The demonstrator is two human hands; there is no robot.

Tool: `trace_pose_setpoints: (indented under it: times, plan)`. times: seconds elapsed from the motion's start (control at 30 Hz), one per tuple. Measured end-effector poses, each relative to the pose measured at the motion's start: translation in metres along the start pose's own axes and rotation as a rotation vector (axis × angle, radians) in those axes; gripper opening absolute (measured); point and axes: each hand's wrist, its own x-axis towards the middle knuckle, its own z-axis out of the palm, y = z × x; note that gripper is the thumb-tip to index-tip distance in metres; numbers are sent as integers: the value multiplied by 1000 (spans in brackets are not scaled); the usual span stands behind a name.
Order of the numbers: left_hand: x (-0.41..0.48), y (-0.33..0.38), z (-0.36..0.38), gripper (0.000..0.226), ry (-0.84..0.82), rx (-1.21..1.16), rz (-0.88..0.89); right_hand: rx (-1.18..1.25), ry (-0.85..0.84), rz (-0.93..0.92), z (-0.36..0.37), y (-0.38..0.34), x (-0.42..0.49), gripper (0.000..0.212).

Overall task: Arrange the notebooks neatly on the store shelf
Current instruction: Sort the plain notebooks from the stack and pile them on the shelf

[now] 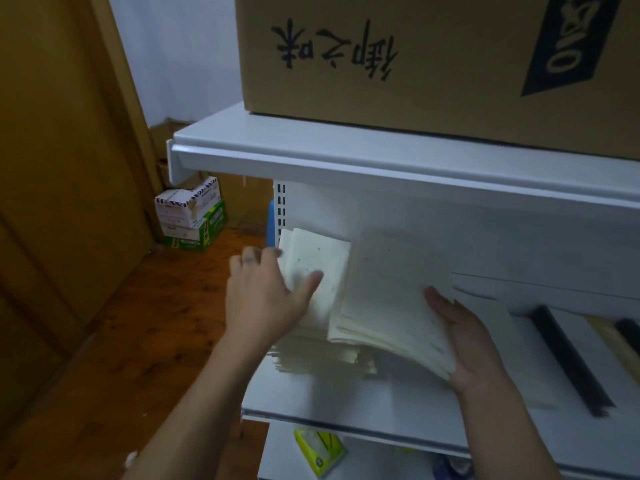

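Notebooks (391,299) sat at left end of the middle shelf (346,410): flat pile w/ a blurred upper batch tilted over it. Thin soft covers, light each, but floppy & prob. slidey as a stack. Best taken by opposite edges, not corners. Left hand (266,296) gripped pile's left edge, thumb pressed on top. Right hand (464,341) cupped batch's right edge, thumb on cover, fingers under I think. Cardboard box (415,46) overhead.
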Motion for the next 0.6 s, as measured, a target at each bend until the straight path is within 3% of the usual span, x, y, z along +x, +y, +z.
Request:
trace_pose_setpoints:
  times: [0.03, 0.1, 0.27, 0.37, 0.5, 0.6]
  plan:
    - [5, -7, 3, 79, -50, 121, -36, 14, -2, -9, 0, 1, 0, 39]
    - [9, -13, 10, 81, -175, 87, -86, 29, 9, -25, -1, 4, 0, 42]
    - [18, -19, 12, 32, -145, -127, -161, 63, 26, -37, 2, 3, 0, 48]
    - [23, -22, 5, 25, -201, -215, -221, 78, 21, -35, 6, 5, -2, 46]
    - [11, -10, -4, 21, -131, -275, -118, 63, 0, -49, 13, 10, -9, 40]
    - [-10, 3, -13, 17, -91, -523, -35, 75, -22, -42, 18, 15, -11, 30]
